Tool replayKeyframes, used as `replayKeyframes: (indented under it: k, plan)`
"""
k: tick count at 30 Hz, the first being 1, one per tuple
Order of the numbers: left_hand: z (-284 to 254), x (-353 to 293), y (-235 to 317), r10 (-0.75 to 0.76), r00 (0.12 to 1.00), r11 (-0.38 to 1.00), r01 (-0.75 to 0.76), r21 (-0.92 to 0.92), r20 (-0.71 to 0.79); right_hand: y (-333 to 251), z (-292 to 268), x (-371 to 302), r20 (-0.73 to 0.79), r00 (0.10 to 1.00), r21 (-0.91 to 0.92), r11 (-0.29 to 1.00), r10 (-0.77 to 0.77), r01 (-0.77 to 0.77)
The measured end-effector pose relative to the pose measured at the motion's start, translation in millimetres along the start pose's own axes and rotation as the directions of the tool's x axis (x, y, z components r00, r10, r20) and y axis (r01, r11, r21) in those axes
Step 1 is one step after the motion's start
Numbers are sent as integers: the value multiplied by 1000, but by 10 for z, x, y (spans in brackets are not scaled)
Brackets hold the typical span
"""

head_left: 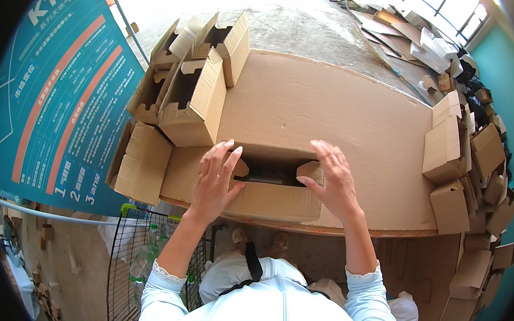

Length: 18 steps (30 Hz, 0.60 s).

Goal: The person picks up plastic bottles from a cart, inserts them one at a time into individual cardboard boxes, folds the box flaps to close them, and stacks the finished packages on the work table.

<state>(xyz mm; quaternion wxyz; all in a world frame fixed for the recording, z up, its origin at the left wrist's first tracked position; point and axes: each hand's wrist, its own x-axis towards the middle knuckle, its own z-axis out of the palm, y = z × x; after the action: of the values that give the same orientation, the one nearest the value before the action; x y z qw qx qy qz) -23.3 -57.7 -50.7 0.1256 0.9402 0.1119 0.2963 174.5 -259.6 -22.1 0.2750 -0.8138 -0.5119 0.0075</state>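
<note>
Head view: left hand (215, 172) and right hand (332, 178) spread at the two ends of an open box (278, 201).
I see the box on the worktop (332, 124) by its near edge, mouth up, a short flap (311, 171) showing at its right end; its inside is too dark for me to read. Each grip is open, fingers apart and thumb turned inward; I cannot tell whether either one touches the cardboard. I judge the step in hand to be shaping or squaring this box. The next move, as I read it, calls for settling both ends evenly, then lifting without crushing the walls, perhaps towards the open boxes (208, 105) grouped at the left.
</note>
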Motion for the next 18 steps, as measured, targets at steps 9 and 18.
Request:
replayKeyframes:
  k: [9, 18]
  plan:
    - [40, 135, -407, 125, 842, 987, -158, 19, 525, -115, 167, -569, 344, 937, -110, 988, -64, 108]
    - [-142, 309, -218, 104, 606, 986, -166, -3, 789, -151, 251, -617, 333, 933, -208, 976, 138, -70]
